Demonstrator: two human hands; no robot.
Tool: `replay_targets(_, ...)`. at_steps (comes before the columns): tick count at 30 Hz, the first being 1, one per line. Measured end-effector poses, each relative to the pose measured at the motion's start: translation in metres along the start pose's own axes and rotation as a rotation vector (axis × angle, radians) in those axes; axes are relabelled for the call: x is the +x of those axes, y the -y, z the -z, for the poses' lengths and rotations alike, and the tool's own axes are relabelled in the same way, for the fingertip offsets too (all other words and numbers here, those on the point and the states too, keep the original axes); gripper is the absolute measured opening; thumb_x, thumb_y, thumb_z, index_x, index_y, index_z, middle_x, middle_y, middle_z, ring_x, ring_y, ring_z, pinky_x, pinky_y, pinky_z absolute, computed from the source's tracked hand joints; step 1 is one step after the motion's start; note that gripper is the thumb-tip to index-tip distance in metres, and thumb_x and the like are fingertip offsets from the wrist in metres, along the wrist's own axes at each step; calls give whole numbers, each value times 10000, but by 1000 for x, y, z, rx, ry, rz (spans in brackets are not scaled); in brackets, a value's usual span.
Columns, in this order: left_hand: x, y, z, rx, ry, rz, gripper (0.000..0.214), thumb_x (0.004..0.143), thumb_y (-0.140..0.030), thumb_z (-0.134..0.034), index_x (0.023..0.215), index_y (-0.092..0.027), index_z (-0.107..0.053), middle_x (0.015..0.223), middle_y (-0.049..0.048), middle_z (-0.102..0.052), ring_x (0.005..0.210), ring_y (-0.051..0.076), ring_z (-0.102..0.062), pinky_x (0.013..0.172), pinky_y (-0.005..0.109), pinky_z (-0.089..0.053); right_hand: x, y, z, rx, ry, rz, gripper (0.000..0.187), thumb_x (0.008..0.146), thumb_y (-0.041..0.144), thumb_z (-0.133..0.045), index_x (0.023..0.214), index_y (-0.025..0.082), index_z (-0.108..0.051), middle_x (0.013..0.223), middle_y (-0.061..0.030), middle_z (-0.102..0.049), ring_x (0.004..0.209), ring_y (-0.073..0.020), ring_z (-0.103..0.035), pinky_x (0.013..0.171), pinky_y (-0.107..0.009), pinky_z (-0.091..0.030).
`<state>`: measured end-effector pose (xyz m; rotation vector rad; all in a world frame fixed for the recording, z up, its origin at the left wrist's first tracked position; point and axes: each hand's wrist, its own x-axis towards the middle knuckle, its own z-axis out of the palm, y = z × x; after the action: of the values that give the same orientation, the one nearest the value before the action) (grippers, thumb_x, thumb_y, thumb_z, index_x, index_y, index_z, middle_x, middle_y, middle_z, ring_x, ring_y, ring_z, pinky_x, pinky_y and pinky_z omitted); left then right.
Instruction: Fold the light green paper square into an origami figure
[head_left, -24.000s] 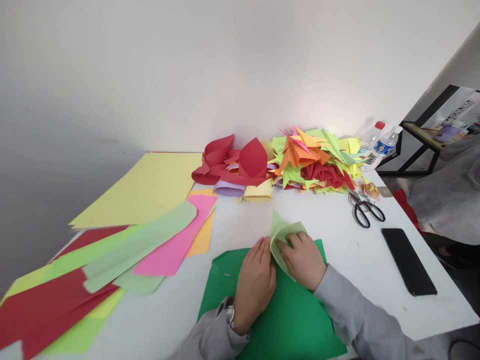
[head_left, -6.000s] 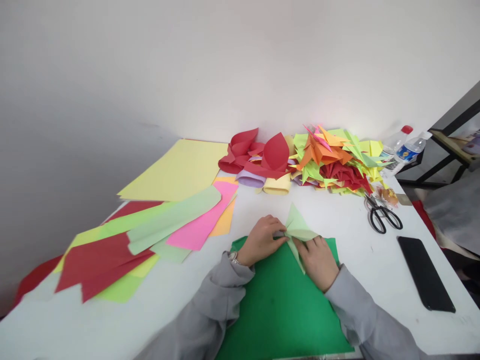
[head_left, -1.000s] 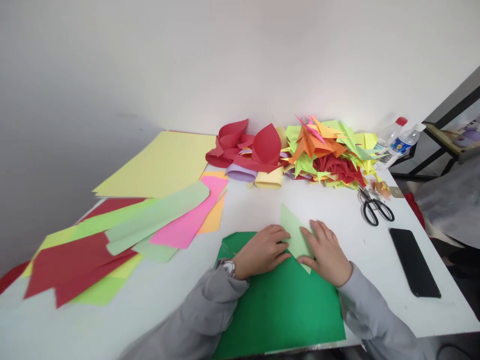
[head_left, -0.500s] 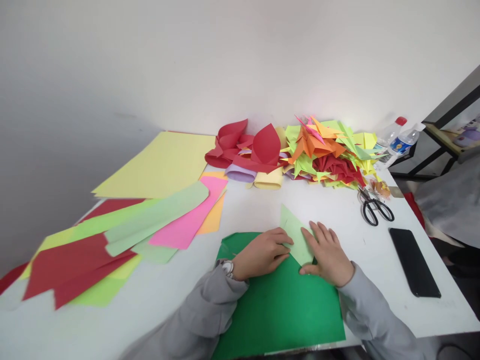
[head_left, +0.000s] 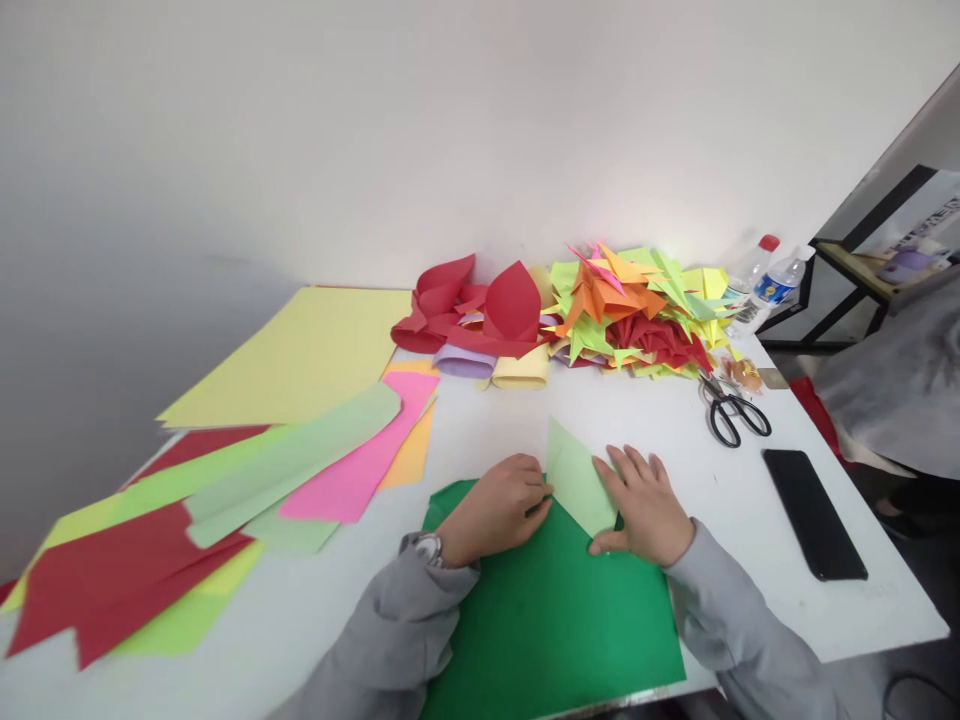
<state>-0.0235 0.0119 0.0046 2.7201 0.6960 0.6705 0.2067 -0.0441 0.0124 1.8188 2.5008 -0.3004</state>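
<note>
A folded piece of light green paper (head_left: 579, 482) lies partly over a green sheet (head_left: 570, 610), one pointed corner towards the wall. My left hand (head_left: 499, 508) has its fingers curled together, and their tips meet the paper's left edge. Flat on the right side of the same paper rests my right hand (head_left: 646, 508), its fingers spread and the thumb out to the left. What lies under the right palm is hidden.
Scissors (head_left: 731, 410) and a black phone (head_left: 814, 514) lie on the right. Folded paper shapes (head_left: 630, 305) and bottles (head_left: 776, 285) stand by the wall. Coloured strips (head_left: 292, 470) and large yellow sheets (head_left: 292, 350) cover the left. A person in grey (head_left: 892, 370) is at far right.
My left hand has slid left, from over the folded paper to its left edge. The right hand stays on the paper. The whole view has shifted slightly.
</note>
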Motion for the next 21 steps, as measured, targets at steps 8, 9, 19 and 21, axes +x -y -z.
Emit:
replay_targets(8,-3,3,-12,31,-99,-54,274,894,-412,-580,944,-149,-639,975,114,-685,937,238,-610,842,397,-520,13,-22,-4,358,-417,-82,415,998,345,-289,1206,172,-604,1162,-110,-662,1090,-218,-599,967,-388,-460)
replay_targets(9,-2,2,-14,34,-94,-65,272,905,-406,-564,949,-147,-635,965,110,-685,922,232,-613,834,388,-523,15,-24,-5,405,-436,-121,421,994,351,-286,1180,168,-616,1144,-107,-671,1074,-221,-610,960,-388,-466)
replay_targets(19,-3,3,-26,-20,-216,204,287,987,-279,-385,1177,-168,-570,806,58,-654,726,179,-631,653,288,-516,15,-24,-2,679,-365,-212,378,944,387,-345,1058,198,-652,979,-62,-724,911,-215,-667,837,-354,-505)
replay_targets(21,-4,4,-33,-43,-271,270,321,975,-272,-398,1259,-178,-513,816,49,-652,724,178,-633,666,291,-519,15,-22,0,687,-349,-190,370,946,395,-355,1038,209,-662,1011,-53,-720,924,-214,-663,836,-344,-501)
